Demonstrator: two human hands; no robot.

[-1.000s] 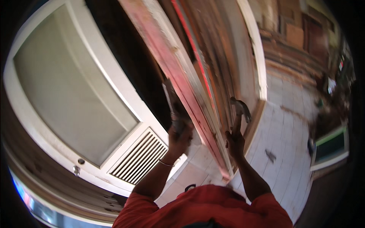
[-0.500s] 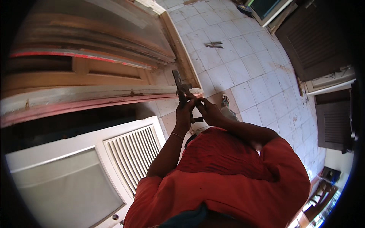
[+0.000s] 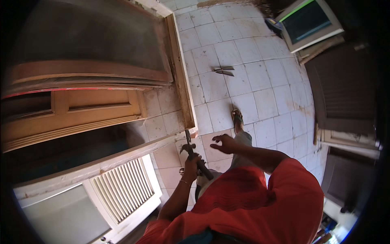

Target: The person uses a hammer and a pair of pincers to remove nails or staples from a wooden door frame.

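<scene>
My left hand [image 3: 191, 166] grips a claw hammer [image 3: 187, 148] together with a dark, narrow, flat tool [image 3: 187, 134], both bunched upright beside the corner of a worn white wooden frame [image 3: 152, 146]. My right hand [image 3: 223, 144] is a little to the right of them, empty, fingers bent and apart, above my leg. Just below that frame lies a white louvered door panel [image 3: 122, 191]. Wooden doors and panels [image 3: 99, 99] are stacked along the upper left.
A white tiled floor [image 3: 260, 101] runs ahead, with my sandaled foot [image 3: 237, 118] on it and a dark forked tool [image 3: 223, 70] lying farther up. A small white-framed window [image 3: 306, 24] and dark louvered shutters [image 3: 337, 89] stand along the right.
The view has swung from the upright frame down to the floor. The hammer passed from my right hand into my left, and my right hand has moved off to the right.
</scene>
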